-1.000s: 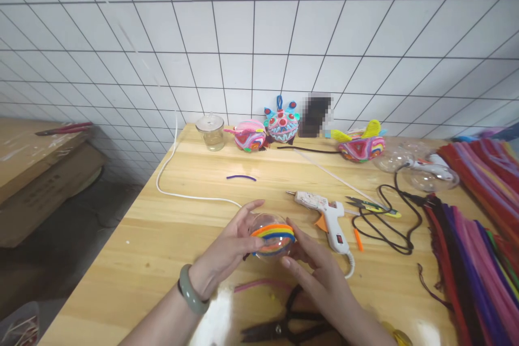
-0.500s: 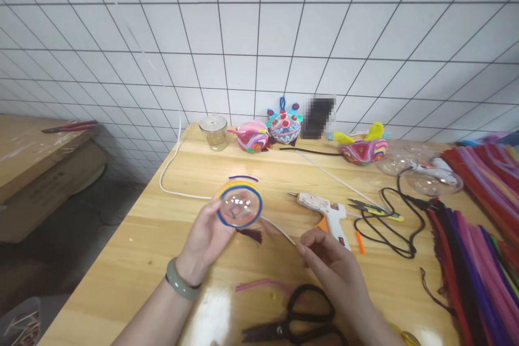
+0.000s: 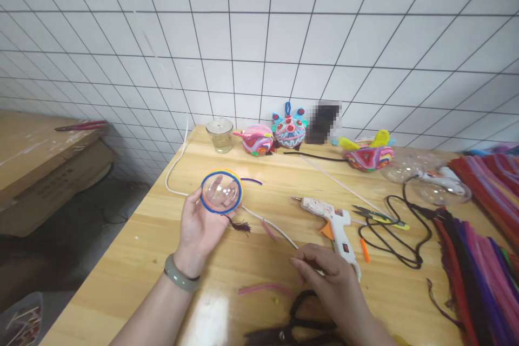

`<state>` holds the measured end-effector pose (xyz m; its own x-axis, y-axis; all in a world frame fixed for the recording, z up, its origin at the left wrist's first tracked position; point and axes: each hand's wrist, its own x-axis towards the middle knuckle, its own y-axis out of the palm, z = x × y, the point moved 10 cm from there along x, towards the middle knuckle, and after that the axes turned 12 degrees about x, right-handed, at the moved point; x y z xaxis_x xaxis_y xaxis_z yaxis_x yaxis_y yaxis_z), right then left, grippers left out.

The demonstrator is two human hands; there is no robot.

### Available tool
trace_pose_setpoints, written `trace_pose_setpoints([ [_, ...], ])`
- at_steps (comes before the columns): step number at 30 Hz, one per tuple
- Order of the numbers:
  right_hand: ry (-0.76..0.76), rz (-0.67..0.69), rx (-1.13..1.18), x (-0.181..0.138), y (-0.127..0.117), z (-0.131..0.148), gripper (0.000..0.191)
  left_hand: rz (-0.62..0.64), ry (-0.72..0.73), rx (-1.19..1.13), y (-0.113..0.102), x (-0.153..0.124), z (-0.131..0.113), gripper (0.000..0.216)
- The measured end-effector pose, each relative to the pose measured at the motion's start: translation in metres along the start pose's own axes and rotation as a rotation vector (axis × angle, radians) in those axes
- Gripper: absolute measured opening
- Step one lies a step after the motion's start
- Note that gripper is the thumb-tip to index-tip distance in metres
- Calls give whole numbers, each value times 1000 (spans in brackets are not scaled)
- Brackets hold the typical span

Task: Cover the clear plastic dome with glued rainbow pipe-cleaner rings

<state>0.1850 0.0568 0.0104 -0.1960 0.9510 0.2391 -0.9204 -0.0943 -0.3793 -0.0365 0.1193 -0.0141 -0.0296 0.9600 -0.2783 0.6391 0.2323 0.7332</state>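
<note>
My left hand (image 3: 203, 232) holds a clear plastic dome (image 3: 221, 190) from below, its fingers showing through the plastic. Blue, yellow and orange strips ring the dome's rim. A dark tassel (image 3: 239, 224) hangs or lies just beneath it; which, I cannot tell. My right hand (image 3: 328, 275) is closed in a pinch, and whatever its fingertips hold is hidden or too small to make out. The white cord (image 3: 273, 226) runs behind that hand towards the glue gun (image 3: 330, 221). Black-handled scissors (image 3: 284, 332) lie partly under my right forearm.
Along the wall stand a lidded glass cup (image 3: 220, 135) and colourful decorated balls (image 3: 290, 131). A black cable (image 3: 397, 248), snips (image 3: 379, 216) and an orange stick (image 3: 365, 250) lie right of the glue gun. Bundles of fuzzy strips (image 3: 482, 281) fill the right side.
My left hand has moved left with the dome, whose rim is turned differently. A short purple strip now shows on the table to its right. My right hand is slightly lower, still pinched.
</note>
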Motion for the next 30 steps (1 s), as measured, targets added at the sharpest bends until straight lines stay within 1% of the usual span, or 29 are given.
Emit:
trace_pose_setpoints([
  [4,-42,20,-31,0,4,2,26,-8,6,-31,-1,1,1,31],
  [7,-143,20,-19,0,5,9,19,-14,2,-33,-1,2,3,32],
  [10,-237,34,-30,-4,6,12,26,3,-10,-20,1,1,5,33],
  [12,-261,69,-46,-7,9,9,31,17,-29,-14,2,0,8,32],
  [14,-251,119,-56,-9,13,3,33,30,-42,4,3,0,10,31],
  [16,-208,159,-59,-10,17,-5,30,36,-47,24,3,1,13,29],
  [19,-131,186,-57,-9,20,-14,24,50,-62,45,3,2,19,22],
  [24,-108,235,-73,-9,27,-12,22,83,-42,38,4,1,21,16],
  [26,-102,259,-114,-10,31,-10,25,100,-27,47,6,1,21,18],
  [28,-90,286,-158,-11,36,-9,35,109,-20,62,7,0,20,20],
  [30,-80,328,-162,-13,43,-9,36,110,-16,69,6,0,21,21],
])
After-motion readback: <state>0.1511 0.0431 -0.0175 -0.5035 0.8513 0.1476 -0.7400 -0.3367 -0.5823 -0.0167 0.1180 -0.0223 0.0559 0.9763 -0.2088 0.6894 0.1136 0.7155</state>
